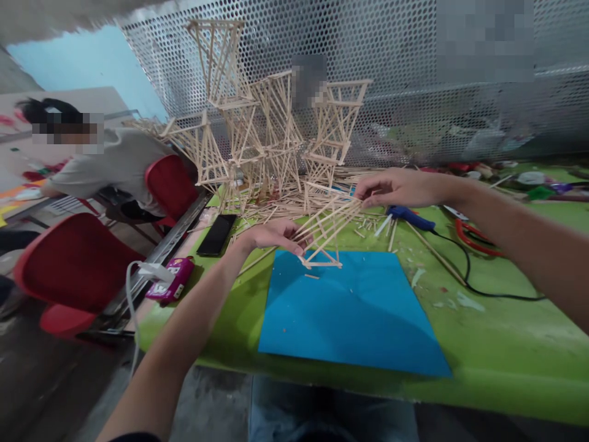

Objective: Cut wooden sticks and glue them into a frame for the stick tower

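A small frame of thin wooden sticks [326, 228] is held tilted between my two hands, over the far edge of a blue sheet [354, 313]. My left hand [281, 236] grips its near left side, thumb near the lower corner. At the frame's far right end, the fingers of my right hand [391, 186] pinch the sticks. One short stick piece [311, 277] lies on the blue sheet just below the frame. Beyond my hands, a heap of loose sticks [280, 199] spreads over the green table [515, 344].
A tall stick structure [267, 116] stands behind the heap. A blue glue gun [411, 217] with a black cord and red-handled scissors [476, 238] lie right. A phone [217, 234] and a purple power strip [172, 279] are left. A person [110, 166] sits beyond red chairs [78, 264].
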`<state>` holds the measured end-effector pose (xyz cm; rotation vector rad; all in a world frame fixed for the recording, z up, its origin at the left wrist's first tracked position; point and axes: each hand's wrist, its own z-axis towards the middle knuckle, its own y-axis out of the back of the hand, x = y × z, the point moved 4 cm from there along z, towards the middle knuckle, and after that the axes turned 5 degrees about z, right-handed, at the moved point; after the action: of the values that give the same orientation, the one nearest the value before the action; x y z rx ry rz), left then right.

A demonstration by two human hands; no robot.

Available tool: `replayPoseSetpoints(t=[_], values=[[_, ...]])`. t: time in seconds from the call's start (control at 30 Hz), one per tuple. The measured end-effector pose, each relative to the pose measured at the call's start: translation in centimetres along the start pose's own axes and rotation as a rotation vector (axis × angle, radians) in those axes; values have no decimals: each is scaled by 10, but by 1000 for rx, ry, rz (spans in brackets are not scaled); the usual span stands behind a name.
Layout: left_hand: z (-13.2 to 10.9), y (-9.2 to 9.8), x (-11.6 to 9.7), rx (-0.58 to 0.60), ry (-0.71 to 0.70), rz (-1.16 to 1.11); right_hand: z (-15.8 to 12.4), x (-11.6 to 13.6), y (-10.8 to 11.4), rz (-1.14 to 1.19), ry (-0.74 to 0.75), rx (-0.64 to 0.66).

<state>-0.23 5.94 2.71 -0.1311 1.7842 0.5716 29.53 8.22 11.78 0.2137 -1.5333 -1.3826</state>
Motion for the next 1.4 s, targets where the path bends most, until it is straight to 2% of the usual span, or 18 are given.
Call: replayPoseSetpoints(t=[0.17,0.43,0.67,1.23,1.3,1.4], values=[[-1,-4,-7,27,-40,35,-1,15,-1,107,8,-65],[1,-3,-2,16,-32,55,-4,12,-5,292,-51,-171],[0,-1,0,40,-21,88,-5,22,-9,310,-57,-247],[-2,2,2,20,2,106,-3,19,-11,313,-54,-212],[-2,1,0,8,-11,104,-4,17,-14,353,-76,-270],[0,-1,-2,-34,-47,134,-6,11,-26,458,-129,-482]])
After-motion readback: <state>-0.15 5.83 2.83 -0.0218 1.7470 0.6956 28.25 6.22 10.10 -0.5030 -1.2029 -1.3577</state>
